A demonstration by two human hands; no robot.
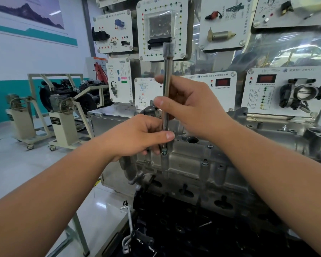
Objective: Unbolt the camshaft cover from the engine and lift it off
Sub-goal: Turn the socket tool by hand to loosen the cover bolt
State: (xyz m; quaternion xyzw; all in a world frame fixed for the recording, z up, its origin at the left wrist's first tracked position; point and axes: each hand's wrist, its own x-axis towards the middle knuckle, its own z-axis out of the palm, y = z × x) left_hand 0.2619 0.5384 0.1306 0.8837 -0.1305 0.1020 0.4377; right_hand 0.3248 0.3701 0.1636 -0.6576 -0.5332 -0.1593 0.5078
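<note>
A long steel extension bar [167,75] stands upright over the grey aluminium camshaft cover [196,164] on the engine. Its lower end sits on a bolt [164,151] at the cover's near left edge. My right hand [189,106] grips the bar's middle between thumb and fingers. Lower down, my left hand [139,138] pinches the bar just above the bolt. Other bolts [205,161] stand along the cover's edge, and a round open hole [192,140] shows in its top.
White training panels [162,28] with sensors and a throttle body [302,93] stand right behind the engine. Two engines on wheeled stands [63,115] are across the floor at the left. Dark engine parts and a metal bracket [129,236] lie below the cover.
</note>
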